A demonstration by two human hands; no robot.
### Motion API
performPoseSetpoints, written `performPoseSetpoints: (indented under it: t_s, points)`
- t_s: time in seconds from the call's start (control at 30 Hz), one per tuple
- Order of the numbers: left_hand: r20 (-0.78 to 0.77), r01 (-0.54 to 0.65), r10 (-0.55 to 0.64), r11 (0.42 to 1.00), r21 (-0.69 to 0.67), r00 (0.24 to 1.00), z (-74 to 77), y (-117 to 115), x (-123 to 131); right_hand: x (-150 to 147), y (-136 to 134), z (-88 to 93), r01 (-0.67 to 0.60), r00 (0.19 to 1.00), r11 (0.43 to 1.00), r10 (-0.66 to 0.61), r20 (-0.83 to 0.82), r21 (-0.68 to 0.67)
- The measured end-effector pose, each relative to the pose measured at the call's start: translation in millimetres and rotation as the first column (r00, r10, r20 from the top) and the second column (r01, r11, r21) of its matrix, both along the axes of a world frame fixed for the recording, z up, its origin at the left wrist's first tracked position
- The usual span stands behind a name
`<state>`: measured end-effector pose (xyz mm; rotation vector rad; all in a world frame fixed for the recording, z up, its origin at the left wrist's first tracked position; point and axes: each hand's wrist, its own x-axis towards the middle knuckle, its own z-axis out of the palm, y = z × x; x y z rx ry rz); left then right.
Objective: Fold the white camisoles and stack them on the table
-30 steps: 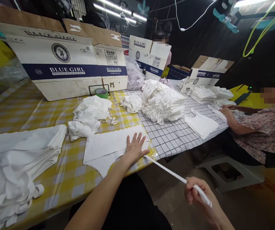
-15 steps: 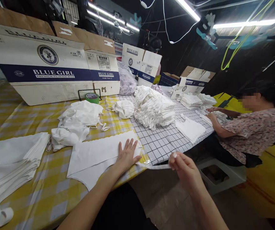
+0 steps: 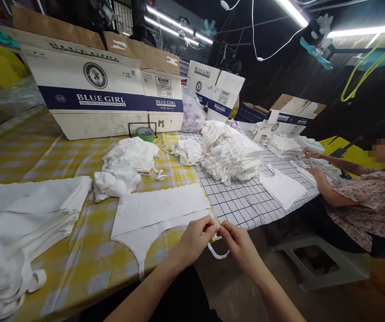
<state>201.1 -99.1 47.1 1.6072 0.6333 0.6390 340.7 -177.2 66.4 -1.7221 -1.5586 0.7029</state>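
Note:
A white strappy garment point(image 3: 160, 203) lies flat at the front edge of the table, with one strap hanging over the edge. Its other narrow white strap point(image 3: 218, 256) loops down below my hands, just off the table corner. My left hand point(image 3: 195, 239) is closed in a pinch at the strap's end. Fingertip to fingertip with it, my right hand point(image 3: 241, 246) is also pinched on the strap. The fingers hide the exact bit of strap between them.
Folded white garments point(image 3: 54, 214) lie left, a crumpled white heap point(image 3: 128, 156) behind. A tall white pile point(image 3: 229, 152) stands on the grid cloth. Green tape point(image 3: 145, 134) sits before a beer carton point(image 3: 105, 120). At right, a co-worker point(image 3: 363, 197) handles white pieces.
My left hand has lifted off the flat garment and moved right to the strap. My right hand has come in to meet it, and the strap has gone from taut to looped. The view has turned left.

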Motion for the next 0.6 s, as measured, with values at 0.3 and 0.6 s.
performPoseSetpoints:
  t_s: [0.3,0.6]
  points:
    - [0.154,0.146,-0.063,0.774,-0.616,0.986,-37.4,4.6,-20.1,-7.8,11.4,-17.1,-0.16,0.946,0.985,0.133,0.297,0.069]
    - [0.092,0.086,-0.037,0.78,-0.62,0.995,-38.8,20.8,-25.9,-15.4,41.0,-24.5,-0.183,0.964,0.979,0.161,0.212,0.09]
